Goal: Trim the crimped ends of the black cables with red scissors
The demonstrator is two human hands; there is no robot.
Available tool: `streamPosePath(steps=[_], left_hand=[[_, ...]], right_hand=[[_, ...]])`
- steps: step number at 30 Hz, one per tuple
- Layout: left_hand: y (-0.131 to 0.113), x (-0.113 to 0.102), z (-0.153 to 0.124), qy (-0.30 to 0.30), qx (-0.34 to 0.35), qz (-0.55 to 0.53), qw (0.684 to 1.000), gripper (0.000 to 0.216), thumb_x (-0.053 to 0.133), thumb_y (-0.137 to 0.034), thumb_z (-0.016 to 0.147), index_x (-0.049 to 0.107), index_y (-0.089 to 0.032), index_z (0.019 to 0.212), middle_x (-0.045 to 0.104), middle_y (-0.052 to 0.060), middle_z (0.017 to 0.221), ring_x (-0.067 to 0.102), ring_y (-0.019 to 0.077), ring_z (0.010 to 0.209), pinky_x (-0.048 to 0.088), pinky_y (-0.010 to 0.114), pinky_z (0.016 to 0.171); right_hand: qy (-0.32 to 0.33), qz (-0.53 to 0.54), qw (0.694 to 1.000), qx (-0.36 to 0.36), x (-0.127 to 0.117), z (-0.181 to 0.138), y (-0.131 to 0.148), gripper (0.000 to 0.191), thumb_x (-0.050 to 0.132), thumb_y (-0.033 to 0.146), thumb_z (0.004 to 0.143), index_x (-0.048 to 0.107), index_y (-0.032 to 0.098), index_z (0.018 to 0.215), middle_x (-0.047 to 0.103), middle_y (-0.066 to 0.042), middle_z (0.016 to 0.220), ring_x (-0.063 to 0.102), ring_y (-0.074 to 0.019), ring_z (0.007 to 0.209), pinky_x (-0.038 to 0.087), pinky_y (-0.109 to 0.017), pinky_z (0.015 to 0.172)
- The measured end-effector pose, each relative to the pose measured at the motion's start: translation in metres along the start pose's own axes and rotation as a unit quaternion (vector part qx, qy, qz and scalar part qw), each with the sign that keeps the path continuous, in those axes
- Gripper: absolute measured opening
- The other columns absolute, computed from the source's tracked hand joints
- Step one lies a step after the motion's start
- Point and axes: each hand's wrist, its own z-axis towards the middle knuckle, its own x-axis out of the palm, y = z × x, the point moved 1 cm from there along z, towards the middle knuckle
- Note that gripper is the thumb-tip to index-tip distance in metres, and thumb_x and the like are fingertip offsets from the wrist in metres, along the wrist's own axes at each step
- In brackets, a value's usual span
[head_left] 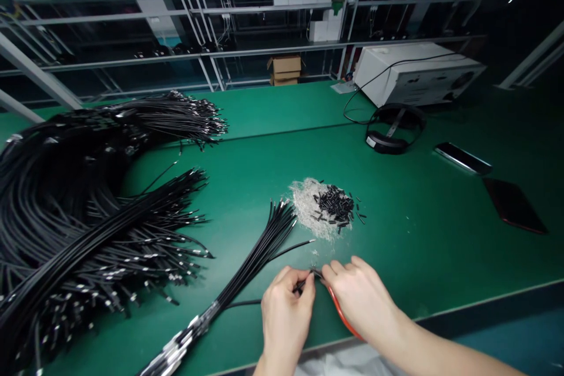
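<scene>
Between thumb and fingertips, my left hand [287, 309] pinches the end of a black cable [244, 303], which runs back to a bundle. Red-handled pliers [346, 318] are in my closed right hand [358, 289], their jaws meeting the cable end at the left fingertips. The fingers partly hide the jaws, so their exact hold on the cable cannot be made out. Left of my hands lies the bundle of black cables [247, 267], its lower part wrapped in pale material. Just beyond my hands is a pile of clear strands [308, 205] with short black sleeve pieces [335, 204] on it.
A large heap of black cables [53, 188] covers the left of the green table [247, 182]. Toward the right are a black headset [388, 142], a phone [462, 157], a dark red-edged flat device [515, 205] and a white metal box [414, 73] with a cord.
</scene>
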Motion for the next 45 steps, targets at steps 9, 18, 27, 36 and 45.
streamPosePath(steps=[9, 18, 27, 36, 45], left_hand=[[0.001, 0.0, 0.001, -0.018, 0.035, 0.013, 0.999, 0.027, 0.05, -0.037, 0.084, 0.068, -0.02, 0.075, 0.062, 0.002, 0.072, 0.055, 0.009, 0.065, 0.04, 0.018, 0.059], [0.0, -0.001, 0.001, -0.026, 0.051, 0.017, 0.998, 0.025, 0.049, -0.035, 0.085, 0.069, -0.021, 0.077, 0.062, 0.002, 0.073, 0.057, 0.0098, 0.067, 0.041, 0.018, 0.059], [-0.003, -0.002, 0.003, -0.011, 0.037, 0.013, 0.999, 0.025, 0.049, -0.037, 0.085, 0.068, -0.022, 0.077, 0.063, 0.001, 0.075, 0.056, 0.0088, 0.068, 0.042, 0.018, 0.063], [0.001, -0.001, 0.0, -0.033, 0.073, 0.025, 0.996, 0.026, 0.049, -0.036, 0.085, 0.068, -0.02, 0.078, 0.062, 0.002, 0.072, 0.054, 0.0085, 0.063, 0.041, 0.017, 0.059], [0.006, 0.004, 0.0, -0.021, 0.091, 0.013, 0.996, 0.025, 0.049, -0.034, 0.086, 0.069, -0.02, 0.08, 0.062, 0.002, 0.073, 0.055, 0.0086, 0.065, 0.044, 0.018, 0.062]], right_hand=[[-0.014, -0.003, 1.0, 0.023, 0.001, 0.001, 0.003, 0.016, 0.042, 0.007, 0.087, 0.054, 0.017, 0.084, 0.06, -0.002, 0.076, 0.059, -0.0181, 0.065, 0.028, -0.035, 0.074], [-0.019, -0.041, 0.999, 0.027, 0.001, 0.004, 0.008, 0.015, 0.042, 0.009, 0.089, 0.054, 0.017, 0.086, 0.056, -0.004, 0.077, 0.056, -0.0202, 0.065, 0.027, -0.037, 0.072], [-0.009, -0.036, 0.999, 0.019, -0.006, 0.004, 0.005, 0.017, 0.044, 0.005, 0.084, 0.055, 0.017, 0.083, 0.057, -0.003, 0.077, 0.056, -0.02, 0.067, 0.027, -0.036, 0.075], [-0.001, -0.044, 0.999, 0.009, -0.008, 0.005, 0.006, 0.02, 0.042, 0.002, 0.08, 0.056, 0.016, 0.084, 0.058, -0.004, 0.073, 0.059, -0.0206, 0.062, 0.029, -0.037, 0.078], [0.031, 0.017, 0.999, 0.025, -0.012, 0.006, 0.002, 0.02, 0.042, 0.004, 0.084, 0.058, 0.016, 0.085, 0.065, -0.006, 0.071, 0.064, -0.0201, 0.063, 0.034, -0.032, 0.068]])
